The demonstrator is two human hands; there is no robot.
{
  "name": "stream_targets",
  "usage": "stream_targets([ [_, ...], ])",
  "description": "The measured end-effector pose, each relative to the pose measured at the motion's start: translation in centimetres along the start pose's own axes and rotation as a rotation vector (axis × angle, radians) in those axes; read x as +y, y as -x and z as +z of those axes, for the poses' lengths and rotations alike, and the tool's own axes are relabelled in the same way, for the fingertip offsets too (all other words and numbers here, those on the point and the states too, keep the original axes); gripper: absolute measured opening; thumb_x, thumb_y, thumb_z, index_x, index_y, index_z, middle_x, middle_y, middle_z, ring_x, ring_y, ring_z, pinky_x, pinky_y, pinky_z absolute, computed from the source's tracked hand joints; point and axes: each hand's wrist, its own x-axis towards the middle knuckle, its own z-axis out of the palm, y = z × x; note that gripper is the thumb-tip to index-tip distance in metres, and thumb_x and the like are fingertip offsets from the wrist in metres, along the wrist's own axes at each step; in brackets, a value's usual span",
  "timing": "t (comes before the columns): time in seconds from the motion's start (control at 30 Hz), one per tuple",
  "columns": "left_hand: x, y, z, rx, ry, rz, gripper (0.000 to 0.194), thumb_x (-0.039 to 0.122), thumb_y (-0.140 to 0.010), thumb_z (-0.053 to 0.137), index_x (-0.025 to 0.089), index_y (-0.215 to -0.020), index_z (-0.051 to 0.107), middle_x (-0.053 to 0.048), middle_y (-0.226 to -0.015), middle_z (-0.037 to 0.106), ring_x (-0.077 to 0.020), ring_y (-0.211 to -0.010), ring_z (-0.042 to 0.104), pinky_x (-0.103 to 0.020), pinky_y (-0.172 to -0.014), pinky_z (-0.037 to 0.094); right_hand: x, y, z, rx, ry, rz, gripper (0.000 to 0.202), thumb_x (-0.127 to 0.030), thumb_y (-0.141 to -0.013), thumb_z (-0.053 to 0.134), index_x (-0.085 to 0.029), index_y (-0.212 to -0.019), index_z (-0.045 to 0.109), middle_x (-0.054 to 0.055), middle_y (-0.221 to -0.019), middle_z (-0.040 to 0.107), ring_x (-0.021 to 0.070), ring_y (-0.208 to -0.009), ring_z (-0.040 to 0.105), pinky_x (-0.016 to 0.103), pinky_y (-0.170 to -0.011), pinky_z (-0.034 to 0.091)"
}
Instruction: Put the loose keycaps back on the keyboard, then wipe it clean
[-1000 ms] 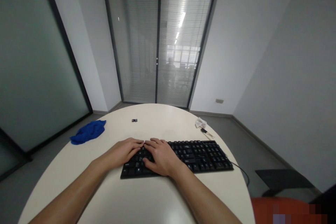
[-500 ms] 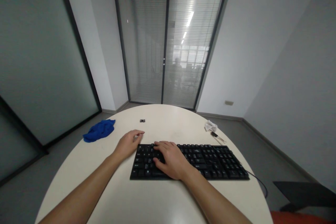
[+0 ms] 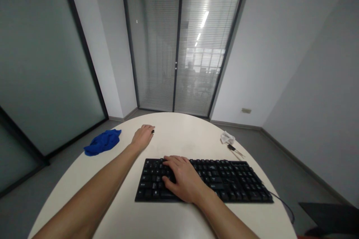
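On the far left part of the table, my left hand [image 3: 143, 136] has its fingers and thumb closed about a small black piece [image 3: 153, 131] that looks like a keycap. Only part of that piece shows at the fingertips. My right hand [image 3: 183, 179] lies palm down on the left half of a black keyboard [image 3: 238, 181], its thumb apart from the stretched fingers. Some keys are hidden under it.
A crumpled blue cloth [image 3: 103, 142] lies at the table's left edge. Near the right edge are a white crumpled wipe [image 3: 227, 137] and a small black-headed tool [image 3: 232, 147] with pale prongs. The keyboard cable [image 3: 284, 204] hangs over the right edge.
My left hand has moved forward from beside the keyboard to the small black pieces and closed there. My right hand stays on the keyboard. The view has shifted slightly.
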Motion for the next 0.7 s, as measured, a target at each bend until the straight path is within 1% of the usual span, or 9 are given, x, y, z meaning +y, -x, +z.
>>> stream_targets([
  [0.1,-0.2,-0.8,0.8,-0.018,-0.001,0.007,0.036,0.019,-0.092,0.053,0.018,-0.126,0.064,-0.013,-0.128,0.065,-0.0296,-0.124,0.049,-0.042,-0.104,0.041,0.0,0.0,0.0,-0.005,-0.005,0.001,0.04,-0.034,-0.089,0.062,-0.02,-0.126,0.062,0.008,-0.142,0.057,0.0245,-0.131,0.05,0.043,-0.113,0.032],
  [0.2,-0.2,-1.1,1.3,-0.032,-0.001,0.01,0.031,0.018,-0.091,0.053,0.02,-0.117,0.069,-0.013,-0.121,0.068,-0.0301,-0.122,0.05,-0.042,-0.101,0.043,0.1,0.0,0.1,-0.003,-0.004,-0.004,0.04,-0.036,-0.089,0.062,-0.021,-0.126,0.062,0.008,-0.143,0.057,0.0256,-0.131,0.05,0.044,-0.113,0.032],
  [0.4,0.2,-0.9,1.3,-0.021,0.009,0.017,0.027,0.016,-0.091,0.05,0.02,-0.101,0.075,-0.016,-0.11,0.071,-0.0337,-0.119,0.051,-0.047,-0.099,0.042,0.1,0.1,0.1,0.0,-0.012,-0.008,0.04,-0.036,-0.09,0.061,-0.02,-0.127,0.062,0.007,-0.143,0.056,0.0255,-0.131,0.049,0.043,-0.114,0.032],
  [0.53,1.0,0.1,0.6,-0.036,0.042,0.038,0.026,0.017,-0.091,0.051,0.022,-0.096,0.076,-0.014,-0.105,0.073,-0.0328,-0.117,0.053,-0.046,-0.099,0.042,0.2,0.0,0.1,0.0,-0.002,-0.012,0.04,-0.035,-0.09,0.061,-0.02,-0.127,0.061,0.008,-0.143,0.057,0.0262,-0.13,0.05,0.044,-0.113,0.032],
  [0.7,2.7,2.6,-0.6,-0.066,0.106,0.042,0.024,0.017,-0.089,0.055,0.024,-0.092,0.077,-0.009,-0.101,0.075,-0.0295,-0.112,0.059,-0.041,-0.097,0.046,0.2,0.0,0.2,0.008,0.01,-0.032,0.039,-0.035,-0.09,0.061,-0.02,-0.126,0.061,0.008,-0.142,0.057,0.0259,-0.129,0.051,0.044,-0.112,0.034],
])
